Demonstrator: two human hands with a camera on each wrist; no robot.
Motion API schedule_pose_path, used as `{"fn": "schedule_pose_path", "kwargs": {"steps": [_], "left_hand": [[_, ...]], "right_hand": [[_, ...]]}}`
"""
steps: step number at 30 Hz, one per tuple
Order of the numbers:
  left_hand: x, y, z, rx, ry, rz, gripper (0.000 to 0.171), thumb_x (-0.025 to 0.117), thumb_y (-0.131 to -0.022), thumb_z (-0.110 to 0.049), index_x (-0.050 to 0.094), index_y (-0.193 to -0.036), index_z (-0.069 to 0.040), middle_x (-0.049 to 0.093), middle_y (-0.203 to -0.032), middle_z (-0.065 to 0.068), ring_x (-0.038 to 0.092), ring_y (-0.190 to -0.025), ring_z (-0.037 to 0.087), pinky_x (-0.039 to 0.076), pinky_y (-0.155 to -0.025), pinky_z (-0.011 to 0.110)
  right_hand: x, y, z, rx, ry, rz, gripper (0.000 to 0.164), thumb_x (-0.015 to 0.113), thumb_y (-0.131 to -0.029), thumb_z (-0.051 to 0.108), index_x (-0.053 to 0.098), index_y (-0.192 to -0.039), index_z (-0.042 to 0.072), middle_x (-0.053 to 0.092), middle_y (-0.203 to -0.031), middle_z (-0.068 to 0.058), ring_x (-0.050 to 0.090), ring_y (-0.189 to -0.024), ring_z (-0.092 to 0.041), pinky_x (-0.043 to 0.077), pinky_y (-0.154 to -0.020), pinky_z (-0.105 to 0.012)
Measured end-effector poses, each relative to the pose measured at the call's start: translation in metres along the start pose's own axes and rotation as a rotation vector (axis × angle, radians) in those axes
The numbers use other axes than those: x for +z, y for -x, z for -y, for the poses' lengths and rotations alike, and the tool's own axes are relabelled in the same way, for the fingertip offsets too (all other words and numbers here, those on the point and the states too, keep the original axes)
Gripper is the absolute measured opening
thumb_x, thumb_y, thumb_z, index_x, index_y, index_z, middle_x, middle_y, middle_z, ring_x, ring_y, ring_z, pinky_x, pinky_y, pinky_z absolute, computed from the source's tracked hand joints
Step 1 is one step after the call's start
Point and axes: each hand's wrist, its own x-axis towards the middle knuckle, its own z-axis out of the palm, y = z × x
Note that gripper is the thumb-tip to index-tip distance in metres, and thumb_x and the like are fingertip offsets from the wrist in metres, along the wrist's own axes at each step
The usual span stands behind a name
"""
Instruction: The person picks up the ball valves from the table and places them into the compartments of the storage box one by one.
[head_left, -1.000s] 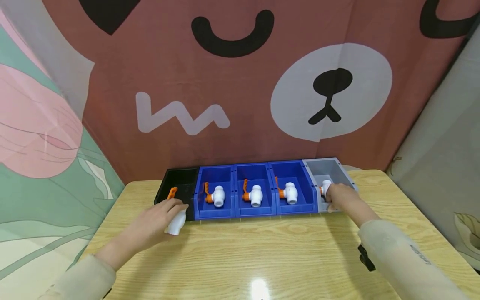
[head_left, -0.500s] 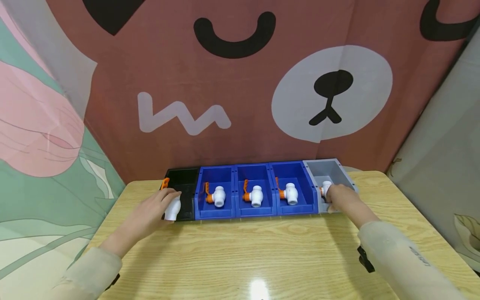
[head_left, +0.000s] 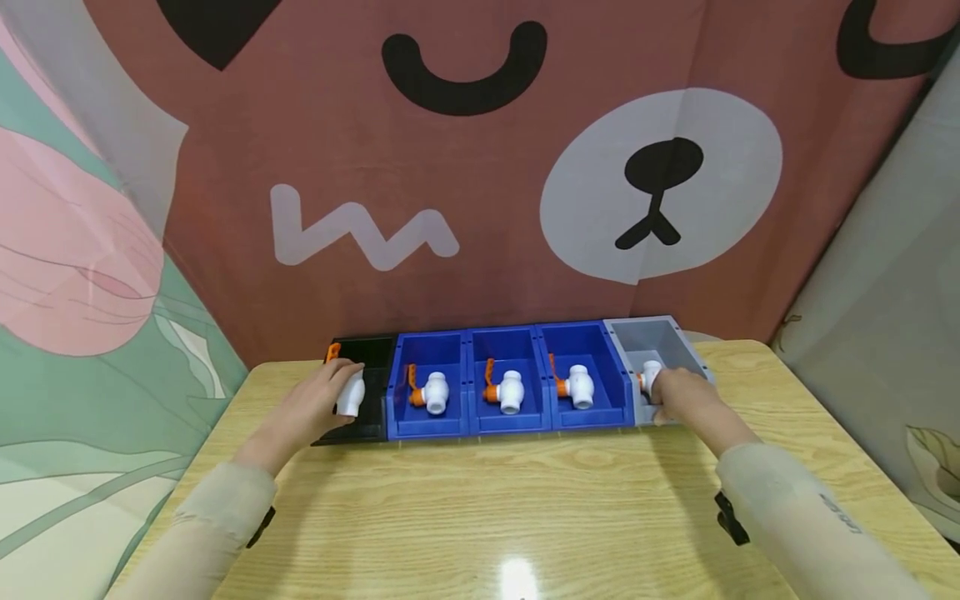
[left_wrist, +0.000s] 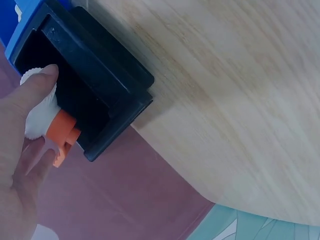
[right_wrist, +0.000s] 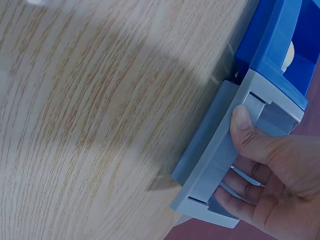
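My left hand (head_left: pixel 311 398) grips a white plastic ball valve (head_left: pixel 351 394) with an orange lever handle. It holds the valve in over the black bin (head_left: pixel 373 423) at the left end of the row. In the left wrist view the thumb lies across the valve's white body (left_wrist: pixel 42 112), with the orange collar toward the bin's inside. My right hand (head_left: pixel 686 396) grips the front of the grey bin (right_wrist: pixel 215 145), thumb on its lip and fingers curled inside. Another white ball valve (head_left: pixel 649 375) lies in that bin, partly hidden by the hand.
Between the end bins stand three blue bins (head_left: pixel 510 425), each with a white ball valve (head_left: pixel 512 392) with an orange lever. The row sits along the back of a wooden table (head_left: pixel 465 508), in front of a printed cloth backdrop (head_left: pixel 487 167).
My left hand has carried its valve forward, from in front of the black bin to over it, with the lever swinging to the left. The right hand has stayed in place at the grey bin.
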Motion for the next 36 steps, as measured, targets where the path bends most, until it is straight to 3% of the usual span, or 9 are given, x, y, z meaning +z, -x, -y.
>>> {"fn": "schedule_pose_path", "kwargs": {"steps": [6, 13, 19, 29, 36], "left_hand": [[0.005, -0.009, 0.007, -0.055, 0.019, 0.046, 0.082, 0.089, -0.074, -0.012, 0.045, -0.141, 0.004, 0.048, -0.135, 0.024, 0.054, -0.117, 0.041, 0.050, -0.089, 0.053], [0.010, -0.015, 0.015, -0.060, 0.064, 0.060, 0.081, 0.089, -0.073, -0.011, 0.046, -0.139, 0.006, 0.050, -0.133, 0.025, 0.055, -0.114, 0.040, 0.050, -0.089, 0.052], [0.014, -0.024, 0.018, -0.077, 0.079, 0.116, 0.079, 0.089, -0.074, -0.014, 0.047, -0.137, 0.007, 0.051, -0.130, 0.025, 0.057, -0.109, 0.039, 0.050, -0.090, 0.052], [0.021, -0.036, 0.019, -0.111, 0.067, 0.209, 0.076, 0.088, -0.075, -0.016, 0.050, -0.136, 0.007, 0.053, -0.127, 0.026, 0.058, -0.106, 0.038, 0.050, -0.088, 0.051], [0.032, -0.038, 0.016, -0.135, 0.036, 0.245, 0.073, 0.087, -0.076, -0.016, 0.052, -0.135, 0.007, 0.056, -0.125, 0.025, 0.059, -0.107, 0.038, 0.049, -0.091, 0.051]], "right_hand": [[-0.002, 0.001, 0.002, -0.007, 0.010, -0.016, 0.021, 0.089, -0.070, 0.012, 0.069, -0.076, 0.006, 0.064, -0.075, -0.002, 0.052, -0.067, -0.019, 0.049, -0.063, -0.041], [-0.002, 0.001, 0.003, -0.007, -0.002, -0.005, 0.020, 0.088, -0.071, 0.013, 0.069, -0.074, 0.007, 0.062, -0.075, -0.001, 0.049, -0.067, -0.019, 0.047, -0.062, -0.039], [-0.003, 0.001, 0.002, -0.020, 0.004, -0.002, 0.022, 0.088, -0.070, 0.012, 0.067, -0.071, 0.008, 0.059, -0.072, 0.000, 0.046, -0.065, -0.018, 0.045, -0.061, -0.037], [-0.002, 0.000, 0.000, -0.054, -0.001, -0.041, 0.036, 0.089, -0.066, 0.012, 0.054, -0.061, 0.012, 0.048, -0.066, 0.001, 0.038, -0.063, -0.019, 0.036, -0.057, -0.035], [-0.002, 0.000, -0.001, -0.048, -0.002, -0.034, 0.032, 0.090, -0.066, 0.012, 0.058, -0.063, 0.011, 0.051, -0.068, 0.000, 0.040, -0.064, -0.020, 0.038, -0.058, -0.036]]}}
